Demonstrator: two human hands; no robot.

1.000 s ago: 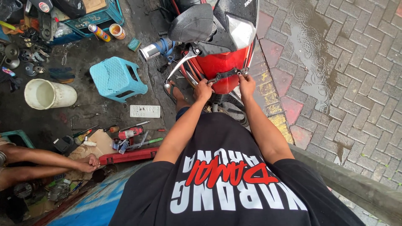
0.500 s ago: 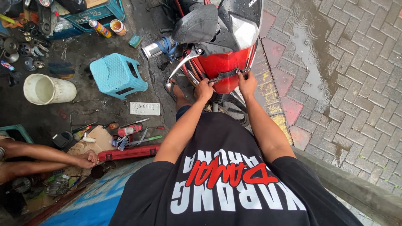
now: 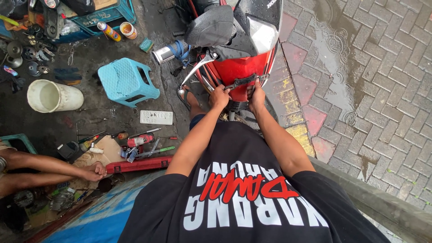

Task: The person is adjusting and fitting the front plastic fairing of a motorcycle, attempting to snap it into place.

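Observation:
A red motorcycle [image 3: 234, 67] stands in front of me, with a black seat cover [image 3: 211, 24] and a chrome side lever [image 3: 195, 72]. A black bracket [image 3: 243, 82] runs across its red body panel. My left hand [image 3: 219, 96] is closed at the bracket's left end, against the lower edge of the panel. My right hand [image 3: 257, 95] grips the bracket's right end with the fingers curled over it. Both arms reach forward over my black printed shirt [image 3: 243, 193].
A light blue plastic stool [image 3: 127, 81] and a white bucket [image 3: 51, 96] stand on the dark floor to the left. Tools [image 3: 139, 144], a red bar [image 3: 139, 164] and spray cans [image 3: 108, 31] lie scattered there. Another person's hand [image 3: 92, 171] rests on cardboard. Wet brick paving [image 3: 360, 90] is on the right.
Both my hands stay on the motorcycle's bracket. The other person's hand at the left has shifted slightly along the cardboard.

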